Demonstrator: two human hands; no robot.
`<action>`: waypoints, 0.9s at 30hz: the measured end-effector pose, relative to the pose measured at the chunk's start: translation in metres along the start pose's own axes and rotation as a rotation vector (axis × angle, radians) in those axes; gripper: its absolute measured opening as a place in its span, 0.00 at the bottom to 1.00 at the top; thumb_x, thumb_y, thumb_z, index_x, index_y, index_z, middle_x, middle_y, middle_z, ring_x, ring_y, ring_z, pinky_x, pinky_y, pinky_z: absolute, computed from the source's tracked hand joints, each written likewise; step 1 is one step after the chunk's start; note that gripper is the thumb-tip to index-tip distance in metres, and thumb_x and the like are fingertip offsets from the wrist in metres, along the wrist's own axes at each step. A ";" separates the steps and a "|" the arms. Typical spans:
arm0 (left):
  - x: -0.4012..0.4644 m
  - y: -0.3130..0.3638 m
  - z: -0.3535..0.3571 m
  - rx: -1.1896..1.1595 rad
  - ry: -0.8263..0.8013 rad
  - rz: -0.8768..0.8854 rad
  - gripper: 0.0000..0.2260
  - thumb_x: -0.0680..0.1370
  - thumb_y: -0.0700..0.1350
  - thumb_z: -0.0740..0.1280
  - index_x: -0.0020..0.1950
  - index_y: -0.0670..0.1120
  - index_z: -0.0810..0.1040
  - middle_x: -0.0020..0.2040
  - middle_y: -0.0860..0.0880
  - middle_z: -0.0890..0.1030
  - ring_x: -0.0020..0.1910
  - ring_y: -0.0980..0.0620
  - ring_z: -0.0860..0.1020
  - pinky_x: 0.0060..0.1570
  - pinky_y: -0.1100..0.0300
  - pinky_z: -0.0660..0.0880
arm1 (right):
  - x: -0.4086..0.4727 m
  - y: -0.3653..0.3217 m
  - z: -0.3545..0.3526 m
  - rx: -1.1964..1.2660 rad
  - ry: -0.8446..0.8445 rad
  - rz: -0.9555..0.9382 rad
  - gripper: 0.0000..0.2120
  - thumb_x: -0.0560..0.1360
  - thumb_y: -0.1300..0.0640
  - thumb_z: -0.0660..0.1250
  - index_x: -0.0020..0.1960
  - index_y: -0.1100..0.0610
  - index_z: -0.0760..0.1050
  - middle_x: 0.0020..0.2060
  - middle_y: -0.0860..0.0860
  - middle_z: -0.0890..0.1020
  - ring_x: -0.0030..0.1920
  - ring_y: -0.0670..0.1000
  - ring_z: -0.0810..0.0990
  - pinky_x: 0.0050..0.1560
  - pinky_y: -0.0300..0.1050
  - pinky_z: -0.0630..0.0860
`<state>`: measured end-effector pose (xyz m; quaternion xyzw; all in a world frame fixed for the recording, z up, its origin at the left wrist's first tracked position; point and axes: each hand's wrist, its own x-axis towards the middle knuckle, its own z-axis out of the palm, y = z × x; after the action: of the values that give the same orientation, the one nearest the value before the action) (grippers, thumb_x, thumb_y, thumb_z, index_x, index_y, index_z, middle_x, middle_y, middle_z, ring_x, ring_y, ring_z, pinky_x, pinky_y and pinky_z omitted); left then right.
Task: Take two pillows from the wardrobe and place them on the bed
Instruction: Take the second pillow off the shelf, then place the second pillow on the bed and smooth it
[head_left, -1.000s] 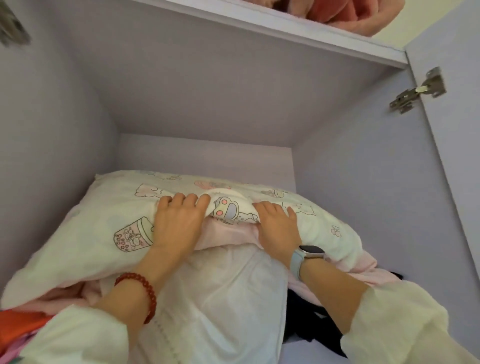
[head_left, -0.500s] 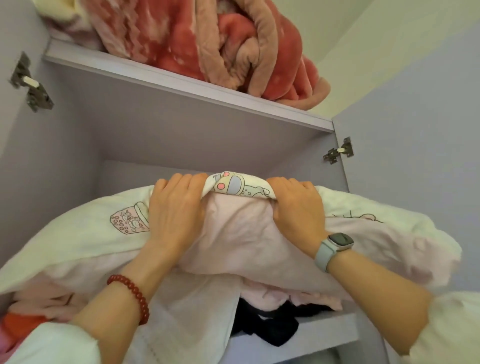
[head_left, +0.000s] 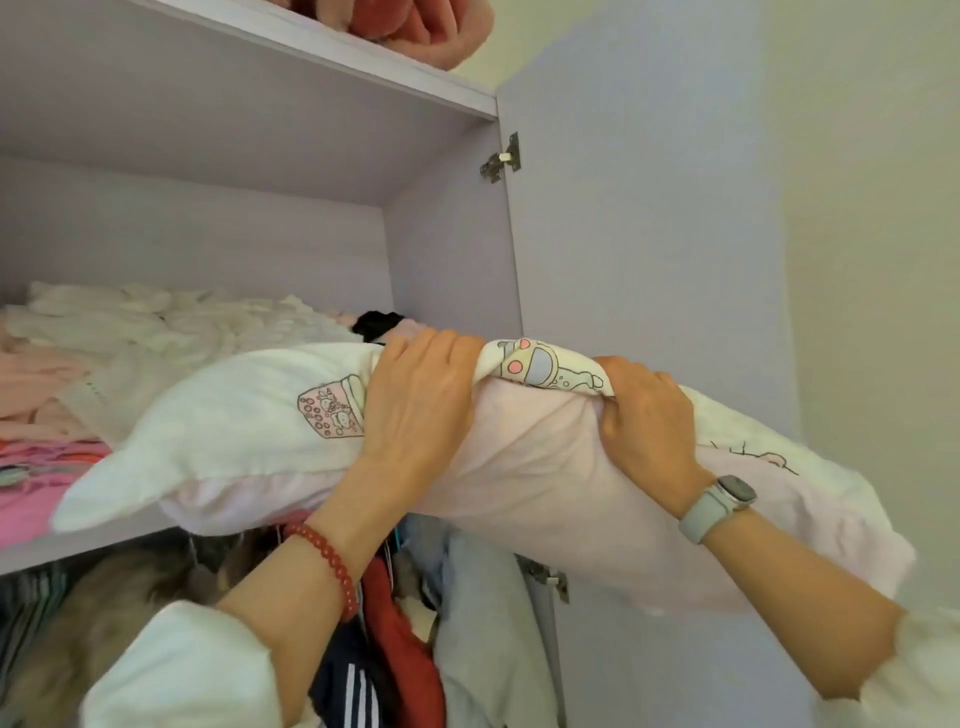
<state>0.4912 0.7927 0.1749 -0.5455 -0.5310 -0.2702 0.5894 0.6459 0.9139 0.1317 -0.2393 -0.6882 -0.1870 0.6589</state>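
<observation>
A pillow (head_left: 249, 415) with a white cartoon-printed top and a pale pink underside hangs in front of the lilac wardrobe (head_left: 291, 171), mostly outside its shelf. My left hand (head_left: 415, 400), with a red bead bracelet on the wrist, clutches the pillow's upper edge near the middle. My right hand (head_left: 649, 421), with a grey watch on the wrist, grips the same edge a little to the right. The pillow's right end droops past the open door. No second pillow can be made out, and the bed is out of view.
Folded white and pink linens (head_left: 130, 332) lie on the shelf (head_left: 78, 545) behind the pillow. A red blanket (head_left: 415, 26) sits on the top shelf. Hanging clothes (head_left: 441, 623) fill the space below. The open wardrobe door (head_left: 649, 208) stands at the right, beside a pale wall.
Both hands have pulled the pillow out of the shelf and to the right, uncovering the folded linens. The view now takes in the hanging clothes below.
</observation>
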 end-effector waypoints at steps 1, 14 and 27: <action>-0.005 0.016 0.002 -0.036 -0.024 0.021 0.08 0.68 0.35 0.63 0.43 0.43 0.78 0.36 0.45 0.80 0.34 0.43 0.76 0.37 0.56 0.59 | -0.012 0.009 -0.013 -0.010 -0.036 0.032 0.17 0.65 0.58 0.51 0.43 0.59 0.77 0.30 0.57 0.81 0.29 0.60 0.78 0.31 0.45 0.71; -0.087 0.290 0.025 -0.831 -0.631 0.040 0.05 0.78 0.41 0.60 0.50 0.41 0.74 0.48 0.43 0.79 0.48 0.40 0.75 0.41 0.51 0.67 | -0.190 0.145 -0.237 -0.574 -0.556 0.346 0.10 0.65 0.58 0.60 0.42 0.58 0.78 0.30 0.55 0.83 0.31 0.58 0.80 0.35 0.49 0.74; -0.103 0.558 -0.002 -1.418 -0.930 -0.257 0.06 0.78 0.41 0.60 0.47 0.40 0.74 0.48 0.39 0.79 0.47 0.39 0.75 0.37 0.56 0.62 | -0.310 0.186 -0.412 -0.455 0.044 1.432 0.26 0.79 0.53 0.56 0.73 0.58 0.51 0.75 0.56 0.53 0.74 0.54 0.49 0.73 0.49 0.50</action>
<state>0.9633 0.9087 -0.1181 -0.7761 -0.4821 -0.3518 -0.2039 1.0945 0.8037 -0.1626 -0.7549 -0.2953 0.1447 0.5674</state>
